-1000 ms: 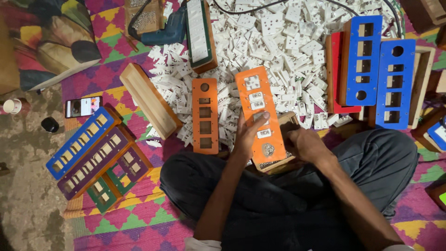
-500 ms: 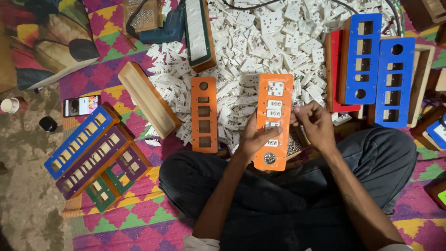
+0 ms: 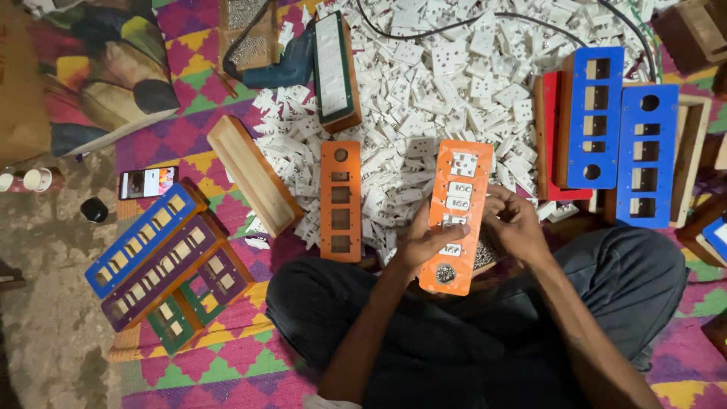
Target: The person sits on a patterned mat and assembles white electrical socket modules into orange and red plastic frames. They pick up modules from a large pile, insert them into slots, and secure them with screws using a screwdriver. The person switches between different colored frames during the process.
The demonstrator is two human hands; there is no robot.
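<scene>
Raised upright since earlier: orange panel [image 3: 455, 214] | white sockets fitted | both hands' fingers grip it

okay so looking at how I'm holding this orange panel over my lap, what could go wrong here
The orange panel is held off the floor by the left hand and right hand at its edges; it might tilt or slip, loosening fitted white parts. The pile of white sockets lies right beneath, so a dropped piece could get lost. The black cable across the pile might snag.
</scene>
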